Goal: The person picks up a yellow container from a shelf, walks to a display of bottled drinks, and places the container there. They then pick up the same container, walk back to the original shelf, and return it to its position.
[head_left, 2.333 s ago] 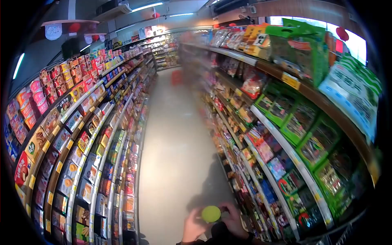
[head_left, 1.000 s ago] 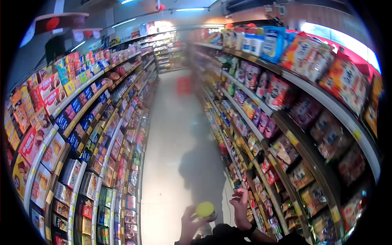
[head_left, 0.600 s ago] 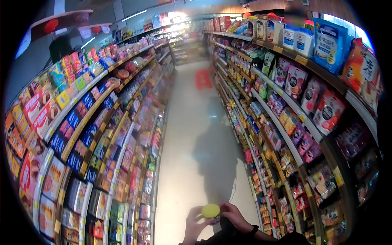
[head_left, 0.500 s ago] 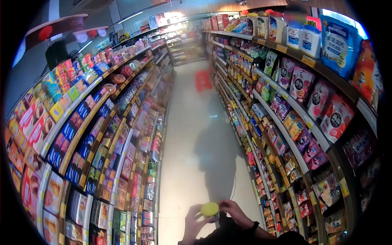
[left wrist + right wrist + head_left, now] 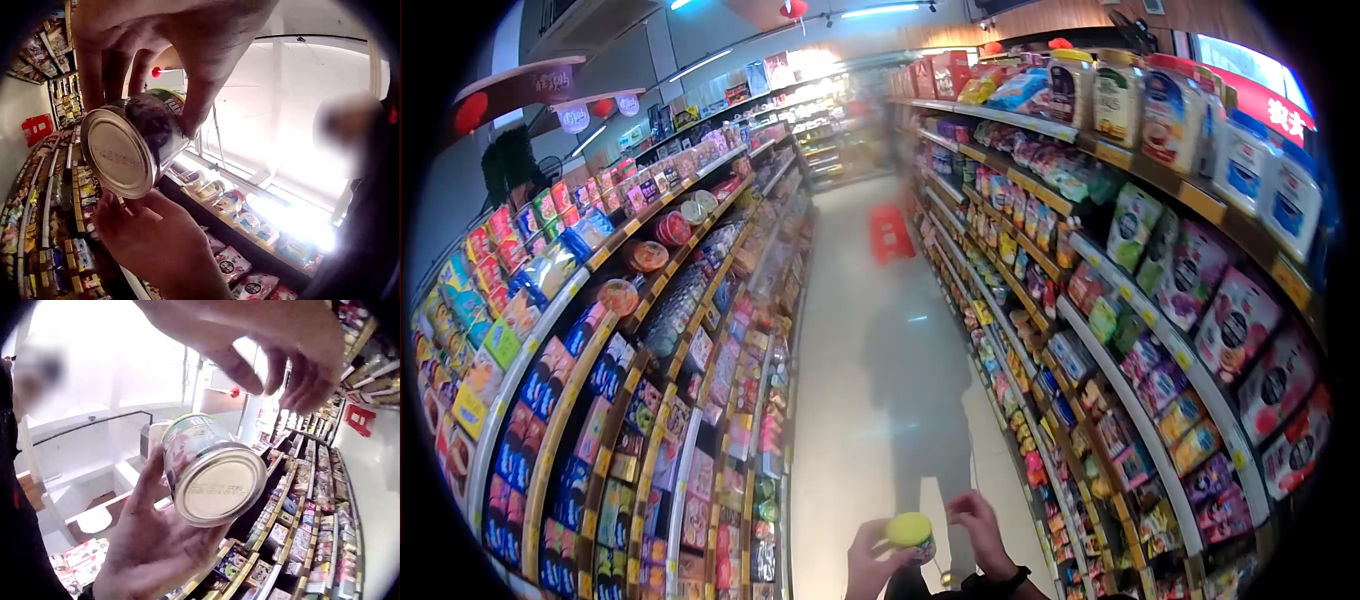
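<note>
My left hand (image 5: 868, 560) grips a small tin can (image 5: 912, 533) with a yellow-green plastic lid, low in the middle of the head view. In the left wrist view, its fingers and thumb wrap the printed side of the can (image 5: 134, 147), whose metal base with stamped print faces that camera. The right wrist view also shows the stamped base of the can (image 5: 219, 487), tilted. Just right of the can, my right hand (image 5: 982, 535) is held apart from it, fingers loosely bent and holding nothing. A dark band circles the right wrist.
Stocked shelves line both sides of the aisle: boxed snacks (image 5: 525, 430) on the left, bags and jars (image 5: 1170, 115) on the right. A red stool-like object (image 5: 890, 235) stands on the pale floor (image 5: 850, 400) farther ahead. My shadow falls along the floor.
The view has advanced along the aisle, and the shelves have slid past. My right hand was at the can, lifted away, came back close, and is now off to its right. My left hand kept hold.
</note>
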`<state>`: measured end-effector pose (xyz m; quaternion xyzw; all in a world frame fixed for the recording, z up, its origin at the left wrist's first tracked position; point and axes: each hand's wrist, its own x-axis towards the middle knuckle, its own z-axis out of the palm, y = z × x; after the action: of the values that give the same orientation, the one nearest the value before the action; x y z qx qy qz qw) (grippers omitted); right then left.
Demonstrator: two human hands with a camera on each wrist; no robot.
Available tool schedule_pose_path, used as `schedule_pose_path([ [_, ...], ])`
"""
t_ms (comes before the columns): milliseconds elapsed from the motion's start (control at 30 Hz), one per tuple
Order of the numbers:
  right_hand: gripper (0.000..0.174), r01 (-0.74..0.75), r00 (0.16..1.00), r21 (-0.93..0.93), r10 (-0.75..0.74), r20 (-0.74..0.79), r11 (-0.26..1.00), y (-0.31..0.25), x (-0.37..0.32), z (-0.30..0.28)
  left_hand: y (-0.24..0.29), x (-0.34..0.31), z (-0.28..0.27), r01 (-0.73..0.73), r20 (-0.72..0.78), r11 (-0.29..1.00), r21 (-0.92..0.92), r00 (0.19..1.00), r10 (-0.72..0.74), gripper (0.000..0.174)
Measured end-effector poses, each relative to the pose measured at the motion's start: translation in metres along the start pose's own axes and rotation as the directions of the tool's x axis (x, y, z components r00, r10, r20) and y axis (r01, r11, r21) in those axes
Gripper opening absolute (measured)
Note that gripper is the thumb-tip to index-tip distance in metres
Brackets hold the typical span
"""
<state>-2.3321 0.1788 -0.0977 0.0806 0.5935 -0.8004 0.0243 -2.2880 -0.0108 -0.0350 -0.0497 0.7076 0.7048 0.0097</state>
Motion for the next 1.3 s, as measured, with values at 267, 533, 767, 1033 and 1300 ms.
schedule_pose_path([
  [267,0.022,0.026,0.977,-0.184,0.014,0.213,0.983,-0.009,0.191,0.079,0.016,0.222,-0.050,0.141,0.048,0.988,-0.056,0.989,-0.139,0.056],
  [533,0.014,-0.004,0.989,-0.178,0.031,0.147,0.984,-0.049,0.364,0.144,0.026,0.428,-0.082,0.068,0.102,0.992,-0.109,0.993,-0.057,0.054],
  [767,0.022,0.103,0.995,-0.146,-0.102,0.016,0.984,-0.021,0.518,0.172,0.028,0.609,-0.085,0.145,0.226,0.989,-0.029,0.965,-0.134,0.061],
  [1033,0.023,0.124,0.987,-0.217,-0.098,0.127,0.968,-0.066,0.755,0.165,0.036,0.832,-0.066,-0.047,0.229,0.987,0.154,0.973,0.010,0.061],
  [1300,0.055,0.262,0.907,-0.243,-0.324,-0.268,0.934,-0.131,0.952,0.192,0.061,1.019,-0.063,-0.040,0.196,0.999,0.023,0.980,0.035,0.060],
])
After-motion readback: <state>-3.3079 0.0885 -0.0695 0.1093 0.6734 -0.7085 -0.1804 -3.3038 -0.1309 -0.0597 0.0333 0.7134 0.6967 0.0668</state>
